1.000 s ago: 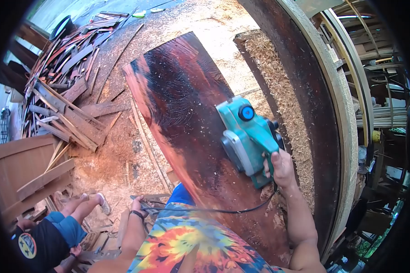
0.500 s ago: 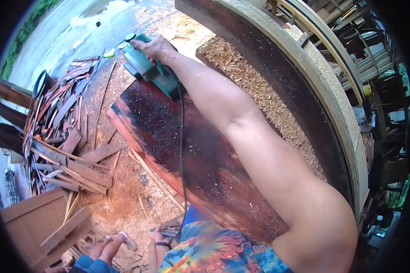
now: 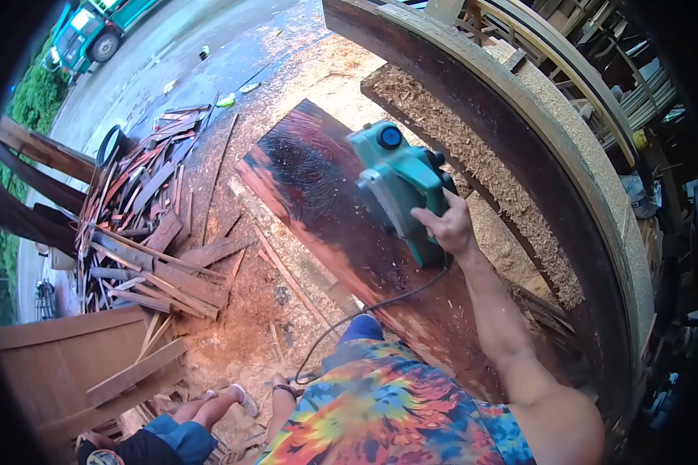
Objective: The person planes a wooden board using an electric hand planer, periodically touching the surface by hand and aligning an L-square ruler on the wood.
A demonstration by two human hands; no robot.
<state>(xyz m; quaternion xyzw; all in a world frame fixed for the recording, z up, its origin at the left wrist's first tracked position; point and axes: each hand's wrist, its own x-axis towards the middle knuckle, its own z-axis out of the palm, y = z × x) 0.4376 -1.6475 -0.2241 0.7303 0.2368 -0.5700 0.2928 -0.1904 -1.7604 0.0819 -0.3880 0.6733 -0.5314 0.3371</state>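
My right hand is wrapped round the rear handle of a green electric planer. The planer sits over a broad dark reddish-brown wooden slab, tilted toward its right-hand edge. The slab's left edge shows lighter red wood, and its upper part has dark, rough patches. A dark power cord curves from the planer's back end down toward my body. Low in view, my left hand hangs beside my shirt near the cord, a dark band at its wrist. Its fingers are too small and blurred to read.
Curved boards heaped with shavings stand along the right. Scrap wood is piled at the left, near a wooden panel. Another person's legs show at lower left. A green truck stands far off.
My right hand has drawn the planer back from the slab's far end to nearer my body, and the planer has turned. My arm is more bent. The view has shifted left.
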